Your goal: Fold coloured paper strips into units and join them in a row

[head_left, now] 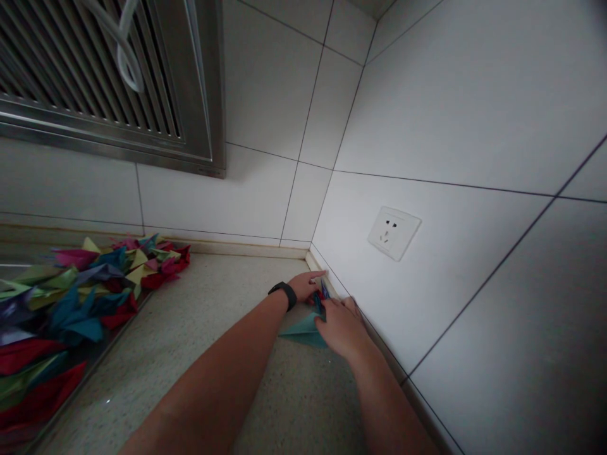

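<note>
In the far right corner of the counter, small red and blue folded papers (318,297) are bunched between my hands. My left hand (303,287), with a black band on its wrist, has one finger stretched toward the wall. Its other fingers curl around the bunched papers. My right hand (342,321) comes from the wall side, fingers bent over the near side of the same papers. Its grip is partly hidden. Beneath and beside the right thumb lies a flat-folded teal paper (303,331) with a pointed tip facing left.
A heap of colourful folded paper cranes (78,309) covers the left side, along a dark-edged surface. Above it hangs a metal range hood (199,114) with a looped white cable (128,60). Tiled walls meet behind my hands; a white socket (394,232) sits on the right wall.
</note>
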A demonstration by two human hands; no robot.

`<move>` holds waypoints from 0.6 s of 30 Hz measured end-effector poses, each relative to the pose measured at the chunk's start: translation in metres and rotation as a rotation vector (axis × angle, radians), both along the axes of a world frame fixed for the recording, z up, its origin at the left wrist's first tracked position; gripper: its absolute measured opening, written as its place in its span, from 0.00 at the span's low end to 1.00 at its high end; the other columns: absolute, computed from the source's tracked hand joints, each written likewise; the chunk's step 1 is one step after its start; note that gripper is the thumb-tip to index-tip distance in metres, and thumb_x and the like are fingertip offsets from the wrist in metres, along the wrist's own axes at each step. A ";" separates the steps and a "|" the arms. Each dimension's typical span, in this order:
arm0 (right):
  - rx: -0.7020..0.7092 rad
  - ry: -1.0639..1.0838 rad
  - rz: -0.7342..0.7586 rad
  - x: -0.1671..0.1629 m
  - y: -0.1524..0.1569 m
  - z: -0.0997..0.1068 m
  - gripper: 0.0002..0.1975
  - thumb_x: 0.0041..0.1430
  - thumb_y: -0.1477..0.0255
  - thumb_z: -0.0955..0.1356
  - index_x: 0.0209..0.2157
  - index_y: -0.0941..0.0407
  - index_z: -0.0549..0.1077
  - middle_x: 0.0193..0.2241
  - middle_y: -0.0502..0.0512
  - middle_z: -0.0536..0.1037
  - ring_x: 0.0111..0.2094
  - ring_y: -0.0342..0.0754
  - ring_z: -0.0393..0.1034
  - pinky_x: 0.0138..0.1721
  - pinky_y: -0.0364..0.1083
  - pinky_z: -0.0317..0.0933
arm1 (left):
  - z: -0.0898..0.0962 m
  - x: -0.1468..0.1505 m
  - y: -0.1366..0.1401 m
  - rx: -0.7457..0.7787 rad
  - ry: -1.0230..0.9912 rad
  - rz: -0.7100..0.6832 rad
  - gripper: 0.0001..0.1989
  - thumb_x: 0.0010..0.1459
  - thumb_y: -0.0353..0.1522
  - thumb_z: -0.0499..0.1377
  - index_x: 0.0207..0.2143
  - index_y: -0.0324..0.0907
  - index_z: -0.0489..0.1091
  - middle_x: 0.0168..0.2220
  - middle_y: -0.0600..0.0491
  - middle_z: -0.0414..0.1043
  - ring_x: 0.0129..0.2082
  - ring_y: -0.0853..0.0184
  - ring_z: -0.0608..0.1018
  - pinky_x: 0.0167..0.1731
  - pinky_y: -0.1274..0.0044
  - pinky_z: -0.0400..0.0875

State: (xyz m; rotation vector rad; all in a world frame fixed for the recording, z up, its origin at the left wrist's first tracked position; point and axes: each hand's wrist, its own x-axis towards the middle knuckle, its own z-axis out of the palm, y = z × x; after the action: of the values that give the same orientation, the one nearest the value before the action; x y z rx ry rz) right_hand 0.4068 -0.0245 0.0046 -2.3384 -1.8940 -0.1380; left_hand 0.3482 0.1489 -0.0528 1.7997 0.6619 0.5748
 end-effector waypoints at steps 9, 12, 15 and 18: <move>0.008 -0.011 0.001 0.000 0.001 -0.001 0.19 0.57 0.64 0.62 0.46 0.57 0.72 0.47 0.59 0.73 0.49 0.59 0.57 0.50 0.51 0.45 | 0.001 -0.001 0.002 0.128 0.103 0.010 0.15 0.60 0.32 0.54 0.48 0.39 0.71 0.39 0.47 0.76 0.18 0.76 0.75 0.20 0.85 0.70; 0.023 -0.016 0.008 0.000 0.001 -0.002 0.19 0.57 0.64 0.62 0.46 0.57 0.72 0.48 0.58 0.73 0.49 0.59 0.57 0.50 0.51 0.45 | 0.002 -0.002 0.001 0.157 0.111 0.025 0.15 0.60 0.33 0.55 0.48 0.40 0.71 0.41 0.46 0.76 0.19 0.75 0.76 0.19 0.86 0.69; 0.023 -0.017 0.013 0.001 0.001 -0.003 0.19 0.56 0.64 0.62 0.46 0.57 0.72 0.47 0.59 0.73 0.49 0.59 0.57 0.50 0.51 0.45 | 0.001 -0.003 0.000 0.174 0.108 0.041 0.16 0.61 0.34 0.54 0.51 0.41 0.69 0.43 0.46 0.75 0.20 0.75 0.76 0.19 0.85 0.70; 0.017 -0.015 0.019 0.001 0.000 -0.002 0.19 0.56 0.65 0.62 0.46 0.58 0.72 0.47 0.60 0.73 0.50 0.59 0.57 0.51 0.51 0.44 | 0.002 -0.004 -0.001 0.185 0.117 0.051 0.17 0.61 0.35 0.54 0.52 0.41 0.67 0.43 0.46 0.75 0.19 0.74 0.76 0.19 0.84 0.70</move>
State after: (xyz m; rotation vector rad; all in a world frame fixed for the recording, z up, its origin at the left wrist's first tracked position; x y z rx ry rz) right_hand 0.4077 -0.0241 0.0023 -2.3137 -1.9141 -0.1705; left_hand 0.3446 0.1475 -0.0507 2.0060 0.7559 0.5839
